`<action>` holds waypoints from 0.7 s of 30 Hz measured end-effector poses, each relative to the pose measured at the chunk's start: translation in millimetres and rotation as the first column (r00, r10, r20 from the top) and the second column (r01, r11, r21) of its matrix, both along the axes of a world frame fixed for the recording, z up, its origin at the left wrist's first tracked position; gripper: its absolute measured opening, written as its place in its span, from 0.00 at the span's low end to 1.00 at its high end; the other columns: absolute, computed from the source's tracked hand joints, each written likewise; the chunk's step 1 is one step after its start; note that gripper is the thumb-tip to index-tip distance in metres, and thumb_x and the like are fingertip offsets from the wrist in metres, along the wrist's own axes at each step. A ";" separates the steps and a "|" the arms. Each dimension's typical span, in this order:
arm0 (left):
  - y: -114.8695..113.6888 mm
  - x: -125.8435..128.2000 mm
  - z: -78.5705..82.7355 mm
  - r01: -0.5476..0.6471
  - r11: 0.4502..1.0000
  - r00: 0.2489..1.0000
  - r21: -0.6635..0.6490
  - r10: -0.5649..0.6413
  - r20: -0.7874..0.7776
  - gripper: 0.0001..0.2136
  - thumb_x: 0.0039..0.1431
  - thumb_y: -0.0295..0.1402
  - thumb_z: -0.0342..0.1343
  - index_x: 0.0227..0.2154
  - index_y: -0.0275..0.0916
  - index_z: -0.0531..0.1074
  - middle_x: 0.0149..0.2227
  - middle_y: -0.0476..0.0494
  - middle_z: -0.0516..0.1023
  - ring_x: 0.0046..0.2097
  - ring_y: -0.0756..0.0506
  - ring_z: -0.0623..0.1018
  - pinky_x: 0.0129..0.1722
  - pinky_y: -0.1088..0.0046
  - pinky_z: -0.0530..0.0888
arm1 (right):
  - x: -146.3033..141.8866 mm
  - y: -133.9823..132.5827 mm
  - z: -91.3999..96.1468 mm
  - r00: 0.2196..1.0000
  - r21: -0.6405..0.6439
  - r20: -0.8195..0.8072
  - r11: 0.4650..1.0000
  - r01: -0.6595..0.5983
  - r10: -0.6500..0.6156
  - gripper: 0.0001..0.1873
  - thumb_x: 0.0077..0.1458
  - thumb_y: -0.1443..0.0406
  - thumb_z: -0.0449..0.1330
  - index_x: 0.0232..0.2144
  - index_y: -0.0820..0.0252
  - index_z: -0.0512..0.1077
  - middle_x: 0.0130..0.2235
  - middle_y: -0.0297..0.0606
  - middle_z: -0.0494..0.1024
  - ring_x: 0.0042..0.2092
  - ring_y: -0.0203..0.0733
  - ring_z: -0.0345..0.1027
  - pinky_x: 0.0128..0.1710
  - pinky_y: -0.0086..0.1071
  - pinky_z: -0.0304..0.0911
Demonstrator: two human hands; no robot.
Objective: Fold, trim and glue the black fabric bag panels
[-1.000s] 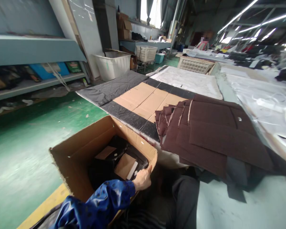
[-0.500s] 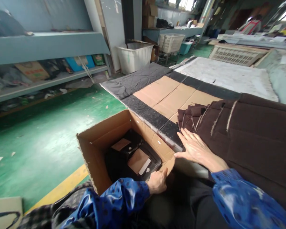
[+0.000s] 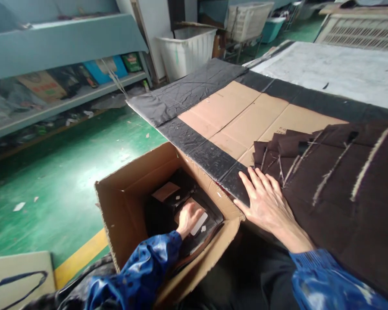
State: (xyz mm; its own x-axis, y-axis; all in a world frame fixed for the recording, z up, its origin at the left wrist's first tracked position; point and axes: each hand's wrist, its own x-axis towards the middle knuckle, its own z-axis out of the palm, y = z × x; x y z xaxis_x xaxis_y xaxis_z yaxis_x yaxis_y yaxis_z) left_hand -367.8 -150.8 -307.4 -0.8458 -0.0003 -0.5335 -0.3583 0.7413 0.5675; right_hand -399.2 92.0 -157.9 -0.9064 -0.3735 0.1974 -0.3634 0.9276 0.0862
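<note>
My left hand [image 3: 187, 218] reaches down into an open cardboard box [image 3: 126, 196] on the floor and rests on a stack of black pieces with tan card labels [image 3: 194, 215]; its fingers are curled on the top piece. My right hand [image 3: 267, 202] lies flat with fingers spread at the table edge, on the corner of a pile of dark brown fabric pieces [image 3: 342, 181]. Both arms wear blue sleeves.
The table carries flattened cardboard [image 3: 245, 116] bordered by black sheeting [image 3: 187, 92]. A white bin [image 3: 187, 51] and a mesh basket [image 3: 245, 19] stand beyond. Grey shelves [image 3: 61, 56] line the left wall over the green floor [image 3: 51, 181]. A cardboard sheet [image 3: 16, 275] lies at bottom left.
My left hand left the box's near rim and went down inside onto the black pieces. My right hand came onto the table edge and stays there. The view tilted downward.
</note>
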 end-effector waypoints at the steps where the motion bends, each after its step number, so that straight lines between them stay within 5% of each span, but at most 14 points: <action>1: -7.8 -12.6 -9.4 -0.037 0.995 0.999 -0.094 0.033 -0.043 0.25 0.61 0.38 0.48 0.60 0.38 0.59 0.63 0.36 0.60 0.66 0.34 0.54 0.62 0.55 0.56 | 0.3 -0.1 0.5 1.000 -0.001 0.012 1.000 0.005 -0.005 0.37 0.56 0.54 0.53 0.62 0.71 0.56 0.64 0.59 0.57 0.64 0.60 0.47 0.60 0.52 0.44; 3: -21.6 -32.1 -27.6 -0.073 0.967 0.995 -0.244 0.054 -0.083 0.33 0.56 0.33 0.55 0.63 0.32 0.52 0.67 0.29 0.50 0.68 0.31 0.42 0.63 0.48 0.48 | 0.6 -0.7 2.6 0.999 -0.003 0.039 1.000 0.018 -0.018 0.37 0.56 0.55 0.54 0.62 0.70 0.56 0.64 0.59 0.56 0.65 0.60 0.46 0.61 0.52 0.43; 5: -34.9 -43.8 -42.6 -0.071 0.935 0.996 -0.347 0.047 -0.077 0.36 0.52 0.30 0.60 0.62 0.30 0.53 0.67 0.26 0.47 0.68 0.29 0.42 0.63 0.45 0.47 | 0.5 -1.7 4.8 0.998 -0.011 0.063 0.999 0.031 -0.030 0.37 0.57 0.55 0.54 0.62 0.70 0.57 0.64 0.58 0.55 0.65 0.60 0.45 0.61 0.52 0.43; 9: -69.3 -61.6 -55.1 -0.018 0.897 1.000 -0.442 0.019 -0.003 0.19 0.61 0.37 0.54 0.54 0.37 0.66 0.58 0.37 0.65 0.58 0.37 0.67 0.56 0.48 0.65 | -0.7 -3.0 7.4 0.995 -0.037 0.094 0.999 0.037 -0.033 0.37 0.58 0.53 0.52 0.63 0.71 0.56 0.65 0.59 0.54 0.65 0.60 0.45 0.61 0.52 0.43; 12: -103.4 -84.1 -46.3 0.021 0.895 1.000 -0.446 -0.010 0.028 0.17 0.62 0.39 0.53 0.50 0.35 0.68 0.51 0.41 0.72 0.50 0.39 0.73 0.49 0.56 0.72 | -1.5 -3.2 8.0 0.994 -0.060 0.106 0.998 0.036 -0.030 0.36 0.59 0.53 0.50 0.63 0.72 0.56 0.65 0.59 0.54 0.65 0.60 0.45 0.60 0.53 0.43; 16: -140.5 -106.4 -20.2 0.028 0.895 1.000 -0.445 -0.029 0.003 0.18 0.63 0.41 0.51 0.52 0.37 0.67 0.51 0.39 0.72 0.50 0.41 0.73 0.51 0.55 0.70 | -1.7 -2.4 6.7 0.994 -0.077 0.109 0.997 0.029 -0.020 0.36 0.59 0.54 0.49 0.62 0.72 0.55 0.65 0.59 0.53 0.65 0.60 0.45 0.60 0.54 0.43; 21: -130.2 -73.1 -15.1 0.126 0.949 0.992 -0.288 -0.127 0.016 0.19 0.52 0.41 0.61 0.46 0.39 0.74 0.47 0.40 0.77 0.52 0.36 0.73 0.52 0.62 0.66 | -1.6 -2.1 3.8 0.996 -0.072 0.084 0.997 0.025 -0.019 0.36 0.58 0.55 0.51 0.63 0.71 0.55 0.65 0.58 0.53 0.66 0.60 0.43 0.60 0.54 0.43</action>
State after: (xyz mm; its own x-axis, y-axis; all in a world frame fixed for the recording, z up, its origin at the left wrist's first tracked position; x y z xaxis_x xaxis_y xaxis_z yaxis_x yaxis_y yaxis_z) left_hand -440.9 -281.0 -322.5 -0.8501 -0.0465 -0.5246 -0.2501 0.9122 0.3244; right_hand -400.8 89.8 -154.1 -0.9286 -0.3406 0.1471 -0.3459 0.9382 -0.0119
